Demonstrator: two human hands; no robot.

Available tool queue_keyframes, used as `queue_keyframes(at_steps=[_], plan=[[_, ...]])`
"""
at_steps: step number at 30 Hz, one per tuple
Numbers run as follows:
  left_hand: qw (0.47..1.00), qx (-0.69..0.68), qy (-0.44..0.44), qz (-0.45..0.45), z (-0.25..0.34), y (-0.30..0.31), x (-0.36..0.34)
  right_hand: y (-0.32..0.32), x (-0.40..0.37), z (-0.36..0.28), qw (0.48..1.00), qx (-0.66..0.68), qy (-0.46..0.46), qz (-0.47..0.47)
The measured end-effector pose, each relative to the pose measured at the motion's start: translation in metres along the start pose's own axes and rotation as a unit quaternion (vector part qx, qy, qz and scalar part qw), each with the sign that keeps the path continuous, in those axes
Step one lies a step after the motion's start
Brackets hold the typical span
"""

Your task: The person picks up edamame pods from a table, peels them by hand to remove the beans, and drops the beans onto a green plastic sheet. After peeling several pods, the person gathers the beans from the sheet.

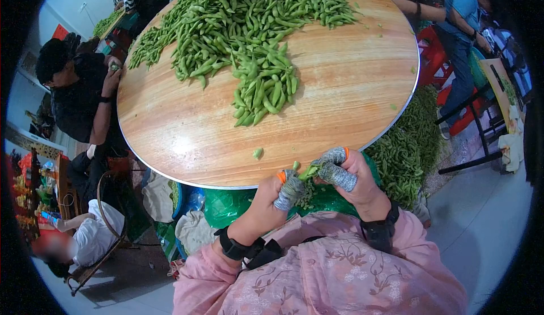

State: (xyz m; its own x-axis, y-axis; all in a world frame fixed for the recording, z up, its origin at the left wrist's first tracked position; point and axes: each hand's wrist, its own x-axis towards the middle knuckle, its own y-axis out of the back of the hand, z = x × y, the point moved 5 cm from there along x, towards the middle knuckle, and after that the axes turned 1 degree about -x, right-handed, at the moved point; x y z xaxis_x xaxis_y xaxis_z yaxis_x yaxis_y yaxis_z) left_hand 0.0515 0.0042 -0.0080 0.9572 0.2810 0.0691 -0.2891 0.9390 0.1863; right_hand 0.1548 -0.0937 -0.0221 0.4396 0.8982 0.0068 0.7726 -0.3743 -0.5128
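My left hand and my right hand are close together at the near edge of the round wooden table. Grey knitted finger covers with orange rims are on fingers of both hands. Between the fingertips is a green edamame pod, pinched from both sides; part of it is hidden. Beyond the hands, a large pile of edamame pods covers the table's far side, and a smaller heap reaches toward me. A loose bit of pod lies near the front edge.
Green plastic sheeting hangs below the table's front edge. Many more pods are heaped on the floor at right. A person in black works at the table's left. Another in blue sits at right, beside a red plastic chair.
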Motion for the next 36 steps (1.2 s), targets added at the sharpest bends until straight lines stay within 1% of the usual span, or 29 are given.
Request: queue_keyframes(at_steps=[1,2,4,5,6,7,8,10,11,12,13,14,15,16,17,19,20,21,22,23,25,26,28,29,31,32,34,35,36], plan=[[0.994,-0.085,0.067,-0.007,-0.012,-0.002,-0.002,0.001,0.0,0.0,1.0,-0.004,0.016,-0.005],[0.994,-0.085,0.067,-0.007,-0.014,-0.003,-0.003,0.0,0.0,0.0,1.0,-0.004,0.016,-0.005],[0.971,-0.202,0.124,0.029,-0.019,-0.006,-0.003,-0.001,0.002,0.0,1.0,0.001,0.003,0.008],[0.971,-0.202,0.123,0.029,-0.015,-0.006,-0.002,-0.002,0.002,-0.005,1.0,0.001,0.004,0.007],[0.999,-0.017,0.012,0.042,0.001,-0.001,0.001,-0.003,0.002,-0.008,0.999,-0.007,-0.034,-0.013],[0.979,0.168,-0.099,0.051,0.016,-0.003,0.001,-0.005,0.0,-0.009,0.997,-0.016,-0.071,-0.033],[0.979,0.168,-0.099,0.051,0.016,-0.004,0.002,-0.006,-0.001,-0.011,0.997,-0.016,-0.071,-0.032],[0.945,0.289,-0.141,0.058,0.022,-0.008,0.003,-0.012,0.0,-0.01,0.994,-0.02,-0.097,-0.037],[0.945,0.289,-0.141,0.058,0.022,-0.008,0.004,-0.014,0.0,-0.013,0.994,-0.021,-0.097,-0.037],[0.976,0.187,-0.102,0.052,0.018,-0.006,0.004,-0.017,0.001,-0.017,0.995,-0.043,-0.084,-0.036],[0.994,0.082,-0.062,0.045,0.015,-0.006,0.005,-0.019,0.001,-0.02,0.995,-0.065,-0.07,-0.036],[0.994,0.082,-0.062,0.045,0.016,-0.007,0.005,-0.019,0.002,-0.019,0.995,-0.065,-0.071,-0.037],[0.998,0.001,-0.027,0.062,0.014,-0.006,0.005,-0.019,0.003,-0.019,0.994,-0.093,-0.042,-0.038],[0.994,-0.081,0.008,0.079,0.01,-0.004,0.005,-0.019,0.004,-0.02,0.992,-0.12,-0.012,-0.04],[0.994,-0.08,0.008,0.08,0.009,-0.004,0.005,-0.018,0.005,-0.017,0.992,-0.12,-0.012,-0.041],[0.954,-0.24,0.152,0.097,-0.013,-0.006,0.001,-0.018,0.006,-0.021,0.964,-0.251,0.074,-0.045],[0.954,-0.24,0.153,0.097,-0.014,-0.005,0.001,-0.018,0.007,-0.023,0.964,-0.251,0.074,-0.045],[0.94,-0.267,0.184,0.106,-0.019,-0.004,0.0,-0.023,0.008,-0.034,0.912,-0.367,0.164,-0.075],[0.924,-0.294,0.216,0.115,-0.023,-0.003,-0.001,-0.03,0.006,-0.04,0.837,-0.475,0.25,-0.103],[0.924,-0.294,0.216,0.115,-0.025,-0.002,0.0,-0.03,0.006,-0.039,0.837,-0.475,0.25,-0.103],[0.922,-0.323,0.196,0.08,-0.026,-0.002,0.003,-0.031,0.006,-0.039,0.815,-0.509,0.265,-0.081],[0.923,-0.323,0.195,0.08,-0.024,-0.001,0.004,-0.032,0.006,-0.037,0.815,-0.509,0.266,-0.081],[0.941,-0.271,0.193,0.059,-0.015,0.0,0.004,-0.024,0.01,-0.03,0.893,-0.423,0.153,-0.033],[0.941,-0.271,0.192,0.06,-0.017,0.004,0.004,-0.026,0.011,-0.03,0.893,-0.422,0.154,-0.033],[0.983,-0.157,0.091,-0.009,-0.009,0.009,0.009,-0.02,0.013,-0.026,0.94,-0.332,0.075,-0.001],[0.984,-0.156,0.091,-0.008,-0.006,0.008,0.01,-0.02,0.013,-0.027,0.94,-0.332,0.075,-0.001],[0.997,-0.07,0.042,-0.003,0.012,0.006,0.014,-0.018,0.015,-0.024,0.951,-0.307,0.014,-0.03],[0.997,-0.069,0.042,-0.002,0.012,0.006,0.014,-0.017,0.016,-0.023,0.951,-0.307,0.015,-0.03],[0.993,-0.094,0.076,-0.003,0.008,0.007,0.013,-0.015,0.017,-0.021,0.961,-0.275,0.006,-0.035]])
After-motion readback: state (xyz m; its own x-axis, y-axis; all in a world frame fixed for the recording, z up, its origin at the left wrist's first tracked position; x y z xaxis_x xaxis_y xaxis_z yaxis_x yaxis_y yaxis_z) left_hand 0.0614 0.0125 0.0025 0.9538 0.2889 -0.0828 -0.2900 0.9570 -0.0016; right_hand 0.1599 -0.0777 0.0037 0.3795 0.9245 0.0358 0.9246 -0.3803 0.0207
